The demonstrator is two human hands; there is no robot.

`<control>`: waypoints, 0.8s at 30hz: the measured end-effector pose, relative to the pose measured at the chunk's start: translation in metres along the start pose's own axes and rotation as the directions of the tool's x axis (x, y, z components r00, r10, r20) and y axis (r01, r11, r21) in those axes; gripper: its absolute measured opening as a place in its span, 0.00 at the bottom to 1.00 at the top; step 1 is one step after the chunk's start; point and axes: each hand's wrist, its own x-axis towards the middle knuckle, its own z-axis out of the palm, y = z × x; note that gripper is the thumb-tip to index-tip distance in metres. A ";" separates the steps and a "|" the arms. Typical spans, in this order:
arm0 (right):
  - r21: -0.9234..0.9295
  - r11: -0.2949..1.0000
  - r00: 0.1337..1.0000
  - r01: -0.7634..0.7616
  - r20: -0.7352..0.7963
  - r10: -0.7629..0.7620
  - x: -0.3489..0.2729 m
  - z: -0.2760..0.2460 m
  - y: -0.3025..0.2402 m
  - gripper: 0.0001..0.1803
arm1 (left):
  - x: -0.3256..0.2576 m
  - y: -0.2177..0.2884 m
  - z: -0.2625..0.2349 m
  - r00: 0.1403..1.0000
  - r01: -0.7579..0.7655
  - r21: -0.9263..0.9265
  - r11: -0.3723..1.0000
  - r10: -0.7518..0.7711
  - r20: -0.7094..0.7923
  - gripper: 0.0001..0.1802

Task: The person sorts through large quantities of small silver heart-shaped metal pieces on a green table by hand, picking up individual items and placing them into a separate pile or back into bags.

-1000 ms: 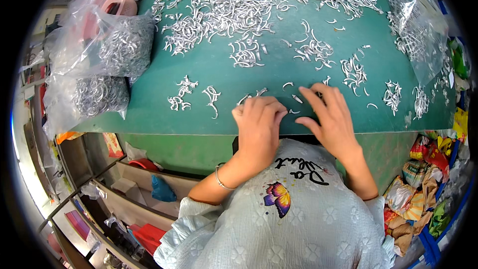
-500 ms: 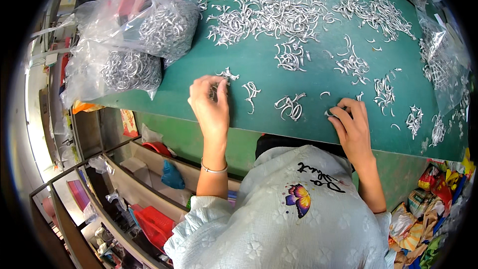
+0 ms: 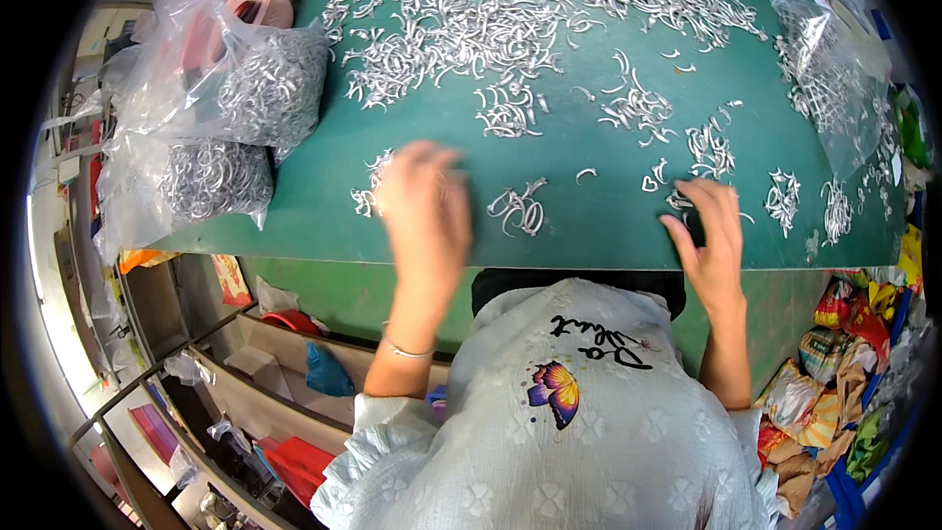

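My left hand (image 3: 427,211) is smeared by motion over the green table, so its fingers do not show clearly. Beside it lies a small cluster of curved silver metal pieces (image 3: 368,198), partly covered by the hand. My right hand (image 3: 714,240) rests near the table's front edge, thumb and forefinger apart, its fingertips at a few silver pieces (image 3: 677,200). A loose heart-shaped piece (image 3: 649,184) lies just beyond the thumb. Between the hands sits another little pile of curved silver pieces (image 3: 517,208), with a single curved piece (image 3: 586,174) off to its right.
A large heap of silver pieces (image 3: 471,15) spreads across the far side of the green table (image 3: 324,221). Clear plastic bags of pieces (image 3: 216,177) stand at the left, with a pink basket (image 3: 263,2). Another filled bag (image 3: 834,88) lies at the right, near several small piles.
The view has shifted, so the table's contents sit further left. My left hand has moved off its cluster toward the right and blurred. My right thumb and forefinger have parted.
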 end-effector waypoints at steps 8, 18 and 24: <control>-0.020 1.000 0.999 -0.018 -0.029 0.018 -0.016 -0.010 0.018 0.11 | 0.005 0.064 0.058 0.972 -0.074 -0.219 0.973 0.120 0.203 0.10; -0.128 0.988 0.985 -0.086 -0.158 0.065 -0.021 -0.033 0.040 0.13 | -0.017 -0.053 -0.027 0.949 0.314 0.172 0.934 -0.301 -0.097 0.04; -0.308 0.935 0.983 -0.173 -0.119 0.143 -0.005 -0.016 0.019 0.13 | -0.017 -0.031 -0.010 0.968 0.175 0.195 0.965 -0.132 -0.215 0.12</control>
